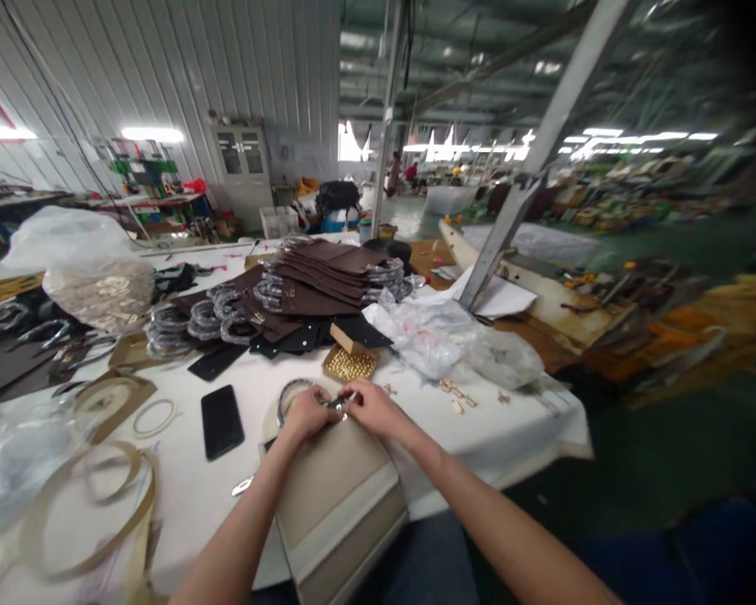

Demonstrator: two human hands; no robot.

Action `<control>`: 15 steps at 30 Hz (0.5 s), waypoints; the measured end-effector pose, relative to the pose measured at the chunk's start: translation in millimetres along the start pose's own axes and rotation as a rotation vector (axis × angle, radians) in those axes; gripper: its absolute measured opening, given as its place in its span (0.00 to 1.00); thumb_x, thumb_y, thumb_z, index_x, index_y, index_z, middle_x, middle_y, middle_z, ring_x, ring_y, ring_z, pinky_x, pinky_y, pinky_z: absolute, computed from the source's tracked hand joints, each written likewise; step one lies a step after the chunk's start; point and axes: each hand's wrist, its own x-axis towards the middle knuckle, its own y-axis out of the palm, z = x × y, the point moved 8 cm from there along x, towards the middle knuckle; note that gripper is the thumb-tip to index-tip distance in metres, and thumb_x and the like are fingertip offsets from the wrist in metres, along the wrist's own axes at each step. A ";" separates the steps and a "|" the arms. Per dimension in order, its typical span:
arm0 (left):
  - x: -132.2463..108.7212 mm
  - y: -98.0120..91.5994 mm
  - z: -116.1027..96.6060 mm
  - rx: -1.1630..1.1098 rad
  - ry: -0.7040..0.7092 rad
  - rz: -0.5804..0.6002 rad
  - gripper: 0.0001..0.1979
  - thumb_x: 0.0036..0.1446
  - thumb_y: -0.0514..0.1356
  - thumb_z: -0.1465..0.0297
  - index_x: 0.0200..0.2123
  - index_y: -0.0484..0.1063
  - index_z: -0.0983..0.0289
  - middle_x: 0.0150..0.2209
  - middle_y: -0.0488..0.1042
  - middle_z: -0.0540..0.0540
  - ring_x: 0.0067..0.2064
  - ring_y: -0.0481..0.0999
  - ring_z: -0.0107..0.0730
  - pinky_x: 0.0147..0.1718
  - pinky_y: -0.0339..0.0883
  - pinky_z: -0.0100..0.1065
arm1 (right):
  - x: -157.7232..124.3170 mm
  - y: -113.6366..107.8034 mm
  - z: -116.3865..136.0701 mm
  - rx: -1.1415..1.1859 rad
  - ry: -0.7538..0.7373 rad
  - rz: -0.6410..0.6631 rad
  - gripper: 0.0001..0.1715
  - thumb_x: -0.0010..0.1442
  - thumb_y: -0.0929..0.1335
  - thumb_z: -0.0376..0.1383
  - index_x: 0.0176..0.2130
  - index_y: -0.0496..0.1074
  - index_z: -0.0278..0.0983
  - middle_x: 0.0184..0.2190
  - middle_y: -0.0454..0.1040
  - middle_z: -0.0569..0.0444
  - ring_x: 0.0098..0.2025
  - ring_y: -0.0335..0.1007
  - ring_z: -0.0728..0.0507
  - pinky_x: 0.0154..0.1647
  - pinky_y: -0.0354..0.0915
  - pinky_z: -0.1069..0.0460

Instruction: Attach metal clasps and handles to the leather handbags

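Both hands meet at the far edge of a beige bag panel [333,496]. The panel lies on the white surface [182,487], its near end hanging over the edge toward the person, which seems to keep the far edge flat and within reach.

The left hand [306,413] and the right hand [375,407] are pressed close together. The fingers of each are curled in, pinching a small metal fitting [340,405] against that far edge from opposite sides, apparently to keep it steady. Which fingers touch it is too small to tell.

Just beyond the panel stands an open box of gold studs [349,363], near enough to reach easily. Left of the panel lies a black phone [222,420], face down and apart from the hands. Right of the panel and a little beyond it, loose gold fittings [457,395] are scattered near crumpled clear plastic bags [441,336]. Farther beyond the panel is a stack of brown leather pieces [328,273] with metal ring handles. Far to the panel's left lie cardboard oval templates [88,504].
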 end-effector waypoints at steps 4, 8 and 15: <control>11.4 6.2 13.1 -0.036 0.032 0.026 0.21 0.49 0.78 0.69 0.42 0.73 0.58 0.24 0.70 0.42 0.24 0.67 0.27 0.24 0.54 0.28 | 14.7 5.1 -10.9 0.024 0.026 0.057 0.16 0.59 0.76 0.26 0.46 0.87 0.39 0.47 0.85 0.51 0.41 0.78 0.45 0.45 0.70 0.52; 17.1 9.0 19.6 -0.052 0.070 0.038 0.21 0.49 0.78 0.68 0.41 0.73 0.58 0.25 0.69 0.42 0.24 0.66 0.27 0.24 0.52 0.28 | 18.9 5.8 -12.8 0.045 0.064 0.105 0.16 0.58 0.76 0.26 0.45 0.87 0.38 0.43 0.87 0.53 0.36 0.77 0.47 0.41 0.69 0.53; 13.1 3.3 16.7 -0.033 0.164 -0.008 0.22 0.48 0.81 0.65 0.41 0.75 0.59 0.28 0.73 0.45 0.28 0.70 0.29 0.28 0.56 0.29 | 22.7 12.0 -15.9 0.060 0.099 0.144 0.21 0.56 0.76 0.24 0.49 0.87 0.36 0.38 0.84 0.54 0.34 0.74 0.48 0.36 0.65 0.55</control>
